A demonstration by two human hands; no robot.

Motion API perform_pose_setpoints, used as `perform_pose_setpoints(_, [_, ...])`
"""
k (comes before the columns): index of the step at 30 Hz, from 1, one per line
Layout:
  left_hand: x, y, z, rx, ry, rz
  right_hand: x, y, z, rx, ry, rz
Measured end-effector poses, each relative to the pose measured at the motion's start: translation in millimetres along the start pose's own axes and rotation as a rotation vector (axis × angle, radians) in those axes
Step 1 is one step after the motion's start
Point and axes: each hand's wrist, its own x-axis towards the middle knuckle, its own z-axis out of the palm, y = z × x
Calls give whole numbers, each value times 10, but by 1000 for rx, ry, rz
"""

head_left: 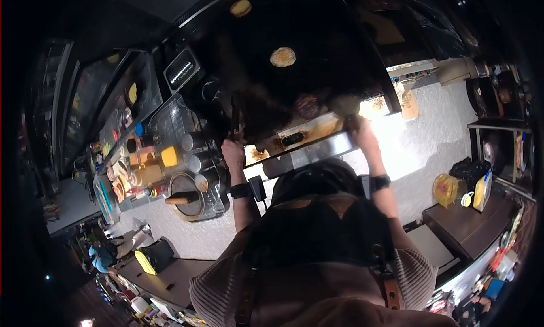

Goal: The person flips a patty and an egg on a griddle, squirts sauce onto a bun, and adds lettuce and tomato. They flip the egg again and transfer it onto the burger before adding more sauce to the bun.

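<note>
A dark griddle [328, 38] spreads out in front of me. On it lie a browned round patty or bun [283, 57], a similar round piece [241, 8] at the far edge, and a dark reddish patty [307, 105] near the front. My left hand [233, 152] is closed at the front left corner, around a dark long-handled tool [236, 114] whose far end fades into shadow. At the front right, my right hand [366, 139] is closed near a blurred greyish round shape [347, 106]; what it grips is too dark to make out.
A greasy trough [306, 135] with a dark slot runs along the griddle's front. Left stands a station with metal cups [194, 141], yellow slices [169, 156] and a round lidded pot [187, 194]. Brown counters [470, 225] lie behind me. A person [102, 258] is at far left.
</note>
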Motion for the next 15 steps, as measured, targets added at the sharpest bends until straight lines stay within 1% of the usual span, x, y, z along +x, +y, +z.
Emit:
perform_pose_setpoints(3, [-68,-96,37,-5,-24,0,39,119,96,-37,-1,-8])
perform_pose_setpoints(4, [-92,-88,26,-7,-29,-30,51,153,118,-56,-6,-5])
perform_pose_setpoints(6, [-127,-37,-18,-10,-40,-86,125,338,261,-29,-42,-12])
perform_pose_setpoints(9, [-147,-71,-3,-13,-30,-91,190,484,357,-8,-94,-29])
perform_pose_setpoints(12, [-189,157,-206,-90,-75,-134,173,373,238,-8,-131,-31])
perform_pose_setpoints(15, [-147,15,-97,-62,-37,-29,192,345,209,23,-177,10])
